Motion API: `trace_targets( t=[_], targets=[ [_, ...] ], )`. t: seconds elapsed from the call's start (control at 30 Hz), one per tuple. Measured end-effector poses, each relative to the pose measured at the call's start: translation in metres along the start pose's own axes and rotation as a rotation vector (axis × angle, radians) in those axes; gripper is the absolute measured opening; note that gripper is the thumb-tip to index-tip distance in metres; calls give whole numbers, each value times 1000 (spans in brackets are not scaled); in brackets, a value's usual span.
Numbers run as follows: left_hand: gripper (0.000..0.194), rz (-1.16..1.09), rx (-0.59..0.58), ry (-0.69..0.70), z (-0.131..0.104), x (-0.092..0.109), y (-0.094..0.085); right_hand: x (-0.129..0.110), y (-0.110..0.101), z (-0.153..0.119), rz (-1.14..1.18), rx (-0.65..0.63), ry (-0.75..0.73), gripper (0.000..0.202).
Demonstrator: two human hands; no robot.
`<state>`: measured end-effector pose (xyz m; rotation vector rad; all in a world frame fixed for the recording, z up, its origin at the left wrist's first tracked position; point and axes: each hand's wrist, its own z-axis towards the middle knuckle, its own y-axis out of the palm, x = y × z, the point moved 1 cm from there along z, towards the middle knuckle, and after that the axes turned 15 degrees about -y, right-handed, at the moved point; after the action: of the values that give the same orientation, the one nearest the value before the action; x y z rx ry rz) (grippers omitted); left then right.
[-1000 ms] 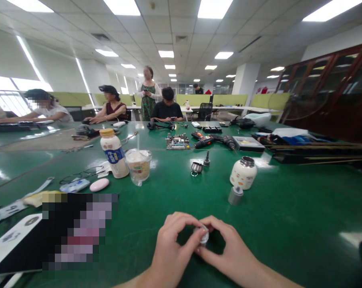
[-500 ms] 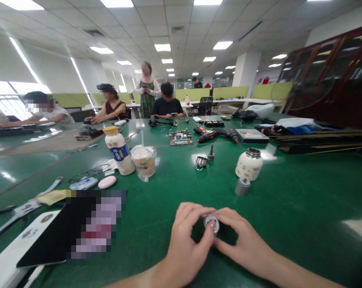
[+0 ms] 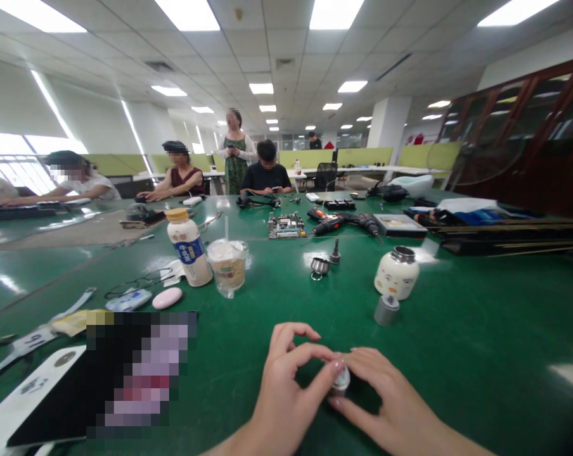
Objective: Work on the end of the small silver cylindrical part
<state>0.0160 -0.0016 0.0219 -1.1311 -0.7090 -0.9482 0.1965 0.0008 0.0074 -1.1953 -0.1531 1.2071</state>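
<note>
A small round silver part (image 3: 342,379) with a pale top is between my two hands, low over the green table (image 3: 210,373). My left hand (image 3: 291,380) pinches its upper left edge with thumb and index finger, the other fingers curled above. Around its right side and base, the thumb and fingers of my right hand (image 3: 391,392) are closed. Just beyond stands a silver metal cylinder (image 3: 386,311) with a small tip on top. Behind that is a cream open-mouthed flask (image 3: 397,275). Farther off lie a small steel strainer-like cup (image 3: 319,267) and a dark stepped metal piece (image 3: 334,254).
A tablet (image 3: 53,392), a pink oval case (image 3: 167,298), a lidded drink cup (image 3: 226,266) and a milk bottle (image 3: 189,250) are at left. A circuit board (image 3: 286,226), power drills (image 3: 331,223) and a box (image 3: 400,225) lie farther back. Several people sit or stand beyond.
The part has come slightly nearer and tilted so its side shows. My left thumb has moved from its hollow face to its edge, and my left fingers have lifted apart. The camera view has tipped up.
</note>
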Motion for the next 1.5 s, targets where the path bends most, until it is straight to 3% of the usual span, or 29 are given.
trace_targets(
  t=[0.17,0.3,0.4,0.47,0.53,0.67,0.77,0.93,1.2,1.5],
  targets=[
    [8,112,94,24,21,-18,-12,-3,-3,1,-8,-16,55,34],
    [7,341,-6,-58,33,-37,-12,-3,-4,1,-7,-17,64,35],
    [6,388,-46,-64,33,-41,-11,-2,-4,1,-3,-33,72,35],
    [20,387,-41,-59,32,-40,-10,-3,-4,1,-4,-38,81,36],
    [25,395,-33,-72,32,-38,-9,-4,-4,1,0,-37,87,36],
    [2,361,-23,-90,33,-27,-9,-4,-4,1,20,-24,78,34],
    [8,224,-23,-47,30,-9,-11,-3,-3,1,21,-5,69,33],
    [11,129,-181,14,21,16,-10,-2,0,-1,1,26,69,25],
    [11,238,-264,44,22,23,-18,-5,-2,0,17,26,78,30],
    [30,211,-380,107,18,30,-21,-5,-2,0,24,53,57,23]
  ],
)
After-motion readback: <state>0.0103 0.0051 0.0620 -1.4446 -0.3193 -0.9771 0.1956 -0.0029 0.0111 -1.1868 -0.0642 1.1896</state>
